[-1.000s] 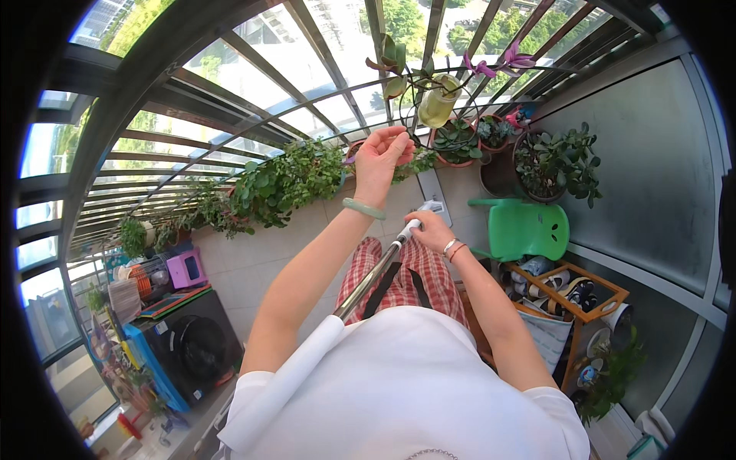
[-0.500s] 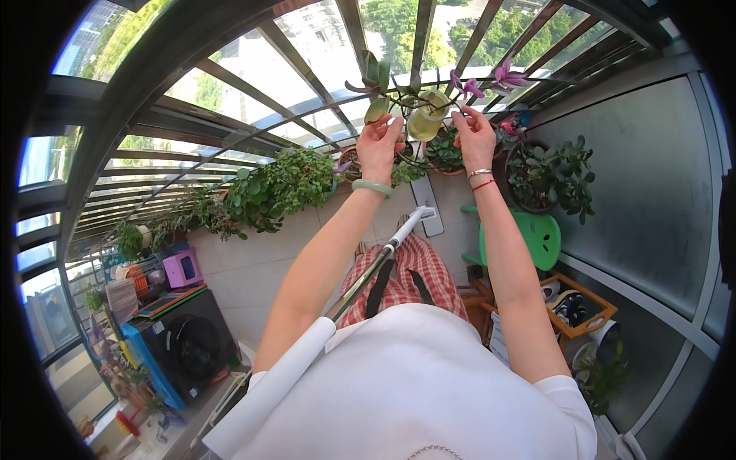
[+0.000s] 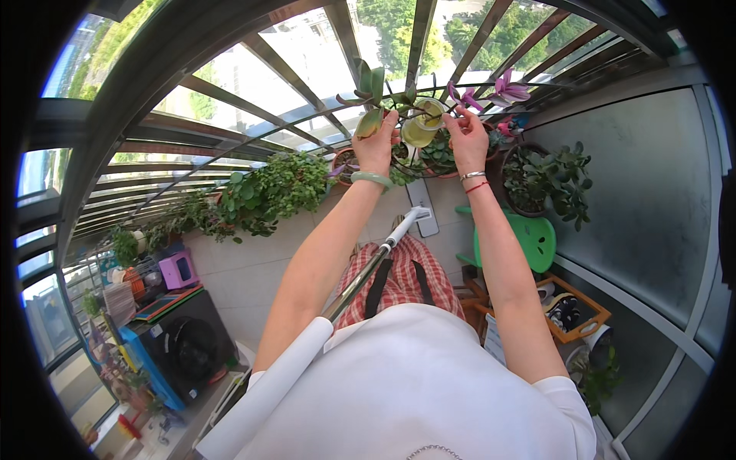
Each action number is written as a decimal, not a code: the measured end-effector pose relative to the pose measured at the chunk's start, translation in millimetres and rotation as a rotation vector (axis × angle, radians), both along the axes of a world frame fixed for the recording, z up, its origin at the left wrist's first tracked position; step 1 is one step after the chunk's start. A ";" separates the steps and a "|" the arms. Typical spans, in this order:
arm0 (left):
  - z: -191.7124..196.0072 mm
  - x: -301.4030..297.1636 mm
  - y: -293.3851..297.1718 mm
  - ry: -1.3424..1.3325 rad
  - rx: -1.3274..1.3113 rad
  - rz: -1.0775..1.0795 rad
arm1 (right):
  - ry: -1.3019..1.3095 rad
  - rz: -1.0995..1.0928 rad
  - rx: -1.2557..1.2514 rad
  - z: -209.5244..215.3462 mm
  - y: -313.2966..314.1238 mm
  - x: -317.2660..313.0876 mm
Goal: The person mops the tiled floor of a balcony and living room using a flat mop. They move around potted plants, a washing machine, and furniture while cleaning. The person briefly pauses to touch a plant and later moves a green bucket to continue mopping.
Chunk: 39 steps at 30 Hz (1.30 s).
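Observation:
A potted plant with thick green leaves (image 3: 372, 83) and purple flowers (image 3: 509, 90) spreads in front of the railing, and a clear jar of yellowish liquid (image 3: 419, 132) hangs or stands among its stems. My left hand (image 3: 375, 151) is left of the jar, its fingers closed by a drooping yellow-green leaf (image 3: 369, 123). To the right of the jar, my right hand (image 3: 468, 142) makes a pinch close to the jar's rim and the flower stem. What lies between its fingertips is too small to make out. A long white-and-metal mop handle (image 3: 360, 287) leans against my body.
Bushy potted plants (image 3: 276, 188) line the railing on the left, and another pot plant (image 3: 566, 180) stands at right. Below it are a green plastic chair (image 3: 529, 241) and a wooden tray holding shoes (image 3: 586, 333). The flat mop head (image 3: 422, 207) rests on the tiled floor.
My right hand has come slightly closer to the jar, its thumb now near the rim. My left hand has closed in by the drooping leaf. The view has shifted slightly.

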<state>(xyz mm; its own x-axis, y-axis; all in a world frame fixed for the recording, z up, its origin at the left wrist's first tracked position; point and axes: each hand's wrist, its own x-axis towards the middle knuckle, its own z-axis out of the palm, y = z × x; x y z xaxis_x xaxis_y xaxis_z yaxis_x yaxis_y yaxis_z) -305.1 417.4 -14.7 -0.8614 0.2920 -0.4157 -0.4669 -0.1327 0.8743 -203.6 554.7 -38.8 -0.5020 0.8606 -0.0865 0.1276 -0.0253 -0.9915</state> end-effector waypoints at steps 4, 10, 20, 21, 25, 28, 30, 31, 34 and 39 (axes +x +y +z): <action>-1.6 -5.6 -0.2 0.049 -0.013 -0.029 | -0.028 -0.007 0.034 -5.6 3.5 -5.3; 2.9 -2.6 0.7 0.085 0.030 -0.025 | -0.052 -0.008 0.062 -9.2 5.1 -9.4; 6.1 -0.8 4.2 0.147 0.015 -0.073 | 0.018 -0.012 0.049 -6.8 3.6 -12.5; 4.6 -1.3 4.5 0.168 0.024 -0.078 | 0.030 -0.011 0.044 -6.5 3.1 -12.9; -2.6 -8.8 4.3 0.237 0.036 -0.103 | 0.012 -0.008 0.065 -4.6 -0.3 -12.3; -8.5 -15.2 5.6 0.252 0.022 -0.104 | 0.026 -0.010 0.047 -4.3 -0.1 -12.2; -10.3 -18.8 6.7 0.248 0.016 -0.110 | 0.033 -0.013 0.058 -5.1 0.3 -12.5; -10.4 -19.4 7.2 0.247 0.012 -0.113 | 0.034 -0.013 0.062 -5.7 0.7 -12.4; -4.1 -17.1 10.5 0.223 0.005 -0.098 | 0.038 -0.016 0.077 -10.2 2.6 -11.5; -3.6 -18.4 14.0 0.181 0.034 -0.035 | 0.054 -0.028 0.127 -18.2 3.4 -14.2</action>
<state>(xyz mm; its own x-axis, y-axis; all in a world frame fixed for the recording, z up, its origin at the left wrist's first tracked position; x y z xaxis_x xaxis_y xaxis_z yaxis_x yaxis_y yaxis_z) -323.5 431.4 -18.3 -0.9100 0.3349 -0.2443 -0.3075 -0.1501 0.9396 -217.8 558.1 -57.1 -0.4786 0.8766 0.0507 0.0745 0.0981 -0.9924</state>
